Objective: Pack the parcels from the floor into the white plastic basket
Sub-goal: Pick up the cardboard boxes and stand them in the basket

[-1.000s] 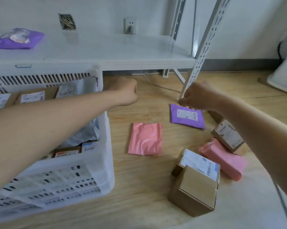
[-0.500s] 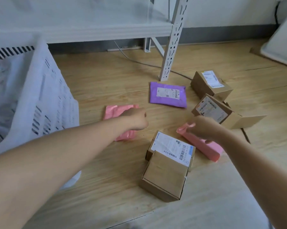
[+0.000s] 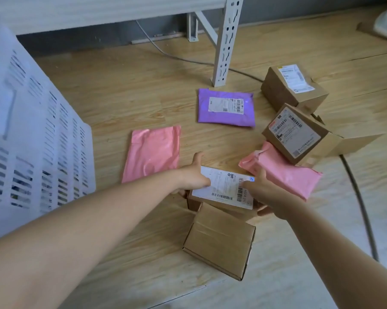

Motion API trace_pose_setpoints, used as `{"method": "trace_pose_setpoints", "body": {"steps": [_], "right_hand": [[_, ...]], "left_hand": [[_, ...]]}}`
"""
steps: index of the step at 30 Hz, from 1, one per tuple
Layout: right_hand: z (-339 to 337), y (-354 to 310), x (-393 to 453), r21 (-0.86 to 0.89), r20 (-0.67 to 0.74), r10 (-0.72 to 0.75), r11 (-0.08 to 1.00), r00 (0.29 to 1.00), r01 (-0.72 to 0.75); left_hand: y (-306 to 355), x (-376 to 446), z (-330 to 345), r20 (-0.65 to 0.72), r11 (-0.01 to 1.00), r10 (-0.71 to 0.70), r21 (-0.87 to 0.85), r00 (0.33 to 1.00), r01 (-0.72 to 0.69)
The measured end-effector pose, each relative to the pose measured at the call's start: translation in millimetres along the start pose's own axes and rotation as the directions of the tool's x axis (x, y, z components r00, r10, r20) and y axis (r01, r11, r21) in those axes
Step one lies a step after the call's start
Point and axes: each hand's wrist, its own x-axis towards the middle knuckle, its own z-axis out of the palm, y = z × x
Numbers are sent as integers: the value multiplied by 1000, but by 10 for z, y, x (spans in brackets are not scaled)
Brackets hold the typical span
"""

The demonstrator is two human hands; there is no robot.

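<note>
A cardboard box with a white label [image 3: 226, 189] lies on the wooden floor, partly on top of a plain cardboard box [image 3: 219, 241]. My left hand [image 3: 193, 175] grips its left end and my right hand [image 3: 262, 194] grips its right end. Around it lie a flat pink mailer [image 3: 152, 152], a puffy pink mailer [image 3: 284, 170], a purple mailer [image 3: 226, 108] and two more labelled boxes [image 3: 293, 85] [image 3: 299, 134]. The white plastic basket [image 3: 32, 134] stands at the left, its slotted wall facing me.
A white shelf post [image 3: 226, 41] stands on the floor behind the purple mailer, with a shelf edge [image 3: 99, 12] above. A grey cable [image 3: 362, 206] runs along the floor at the right.
Both hands have come down from near the shelf to the labelled box and taken hold of its two ends. The view has tilted down toward the floor.
</note>
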Motion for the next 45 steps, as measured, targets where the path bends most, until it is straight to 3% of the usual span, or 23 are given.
{"method": "trace_pose_setpoints", "body": {"steps": [4,6,11,14,18,25,29,35,38,41,45], "right_hand": [[-22,-162,2,193,-42,-68,978,997,75],[-51,-270,-61,303,-89,-87,947,992,110],[-63,-598,-296,512,-107,-226,822,968,249],[54,-829,-403,579,-179,-365,712,914,397],[256,-1211,-627,647,-231,-455,588,860,485],[445,-1905,-1101,626,-340,-542,480,769,614],[543,-2309,-1453,591,-388,-611,410,690,695],[759,-3012,-2012,466,-356,-740,389,570,795],[1012,-3325,-2201,422,-319,-778,394,541,816],[1394,-3566,-2316,341,-232,-818,438,526,832],[1984,-3750,-2368,174,-48,-816,562,576,809]], "left_hand": [[-9,-119,-224,-29,996,0,-94,1000,-3],[-25,-218,-400,19,984,15,-175,1000,-12],[-115,-487,-738,16,920,139,-372,990,-123],[-181,-680,-906,-33,899,226,-378,974,-222],[-277,-1000,-1198,-95,891,291,-335,952,-305],[-398,-1611,-1785,-266,916,341,-123,902,-382],[-473,-1966,-2131,-380,902,418,65,825,-427],[-751,-2540,-2477,-508,798,505,-34,698,-602],[-1001,-2814,-2670,-517,768,534,-37,669,-640],[-1349,-3056,-2837,-502,779,541,-4,675,-627],[-1901,-3360,-2919,-424,812,405,-241,810,-532]]}}
